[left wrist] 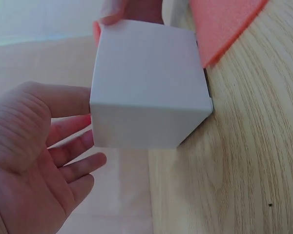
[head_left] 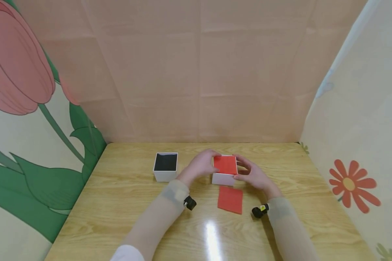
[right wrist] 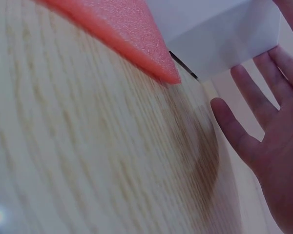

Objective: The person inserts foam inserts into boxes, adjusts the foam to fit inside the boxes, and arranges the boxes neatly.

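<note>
Framing the white box with red inside, both hands at once.
We flank the white box (head_left: 224, 170) evenly: our left hand (head_left: 200, 165) and right hand (head_left: 253, 174) touch opposite sides, fingers relaxed. A red foam sheet (head_left: 230, 199) lies just nearer us; a black-lined box (head_left: 165, 166) sits left.

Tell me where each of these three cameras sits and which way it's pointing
Head: worn on the head, looking forward and down at the wooden table; both forearms, left hand and right hand flank the white box.
Left wrist: low by the left hand, facing the box's white side; open palm and fingers show.
Right wrist: near the tabletop, facing along it; right fingers show.
Shared: both wrist views catch the box and the red foam sheet.
</note>
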Available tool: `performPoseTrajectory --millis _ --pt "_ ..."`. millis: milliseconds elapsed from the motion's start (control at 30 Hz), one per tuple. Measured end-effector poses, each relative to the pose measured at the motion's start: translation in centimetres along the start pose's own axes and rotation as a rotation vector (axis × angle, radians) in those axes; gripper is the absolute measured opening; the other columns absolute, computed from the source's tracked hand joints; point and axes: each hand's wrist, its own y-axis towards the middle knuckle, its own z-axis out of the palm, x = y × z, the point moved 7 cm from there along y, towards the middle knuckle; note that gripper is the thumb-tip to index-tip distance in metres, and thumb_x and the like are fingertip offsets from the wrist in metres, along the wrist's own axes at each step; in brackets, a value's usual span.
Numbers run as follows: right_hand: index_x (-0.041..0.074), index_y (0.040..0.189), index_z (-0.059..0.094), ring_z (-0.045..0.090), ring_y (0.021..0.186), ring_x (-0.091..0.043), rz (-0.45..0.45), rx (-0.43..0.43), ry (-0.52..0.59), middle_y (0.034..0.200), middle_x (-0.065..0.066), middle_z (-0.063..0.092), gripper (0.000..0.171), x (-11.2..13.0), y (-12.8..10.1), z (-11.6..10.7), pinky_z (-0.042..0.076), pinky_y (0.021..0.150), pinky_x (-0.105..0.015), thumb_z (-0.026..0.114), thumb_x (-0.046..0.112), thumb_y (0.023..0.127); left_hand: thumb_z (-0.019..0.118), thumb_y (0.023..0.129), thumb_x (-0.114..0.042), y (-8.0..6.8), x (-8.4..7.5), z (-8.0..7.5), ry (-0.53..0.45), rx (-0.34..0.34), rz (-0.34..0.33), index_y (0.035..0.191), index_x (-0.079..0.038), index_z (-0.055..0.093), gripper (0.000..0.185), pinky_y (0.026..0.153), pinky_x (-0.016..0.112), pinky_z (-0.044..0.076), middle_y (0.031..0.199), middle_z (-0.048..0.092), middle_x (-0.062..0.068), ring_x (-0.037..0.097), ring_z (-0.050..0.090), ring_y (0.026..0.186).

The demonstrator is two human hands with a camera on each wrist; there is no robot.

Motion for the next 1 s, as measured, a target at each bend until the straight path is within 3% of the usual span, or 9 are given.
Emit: performPoseTrajectory --millis 233,367,633,1000 --pt "0.025 0.17 0.03 0.051 0.142 -0.049 -0.003 0.0 0.002 0.164 -0.015 0.044 0.096 0.1 -0.1 0.0 0.044 0.113 -0.065 0.087 0.029 0.092 0.084 0.093 -0.024 0.1 -1.1 0.1 0.118 -0.031 0.046 0.142 -0.014 0.07 0.053 0.109 0.035 0.051 0.139 0.067 0.003 0.021 0.062 0.127" --pt "0.026 0.17 0.031 0.051 0.142 -0.049 -0.002 -0.001 0.004 0.163 -0.016 0.045 0.096 0.1 -0.2 0.0 0.044 0.113 -0.065 0.087 0.03 0.092 0.078 0.099 -0.032 0.0 -2.1 0.1 0.126 -0.051 0.091 0.142 -0.016 0.07 0.047 0.109 0.037 0.052 0.141 0.067 0.001 0.021 0.061 0.129" --pt "0.029 0.17 0.032 0.052 0.141 -0.049 -0.019 0.003 -0.003 0.163 -0.016 0.045 0.095 0.2 -0.1 -0.1 0.047 0.111 -0.062 0.087 0.028 0.092 0.072 0.103 -0.038 0.9 -4.3 1.4 0.203 -0.022 0.202 0.139 -0.014 0.073 0.043 0.114 0.034 0.047 0.144 0.067 0.003 0.02 0.06 0.134" --pt "0.032 0.169 0.034 0.052 0.141 -0.046 -0.034 0.023 -0.003 0.164 -0.014 0.045 0.093 0.6 -0.1 -0.1 0.052 0.109 -0.055 0.088 0.026 0.092 0.076 0.101 -0.035 1.4 -4.8 2.0 0.217 -0.008 0.185 0.137 -0.017 0.074 0.041 0.106 0.032 0.052 0.138 0.067 0.002 0.017 0.062 0.124"
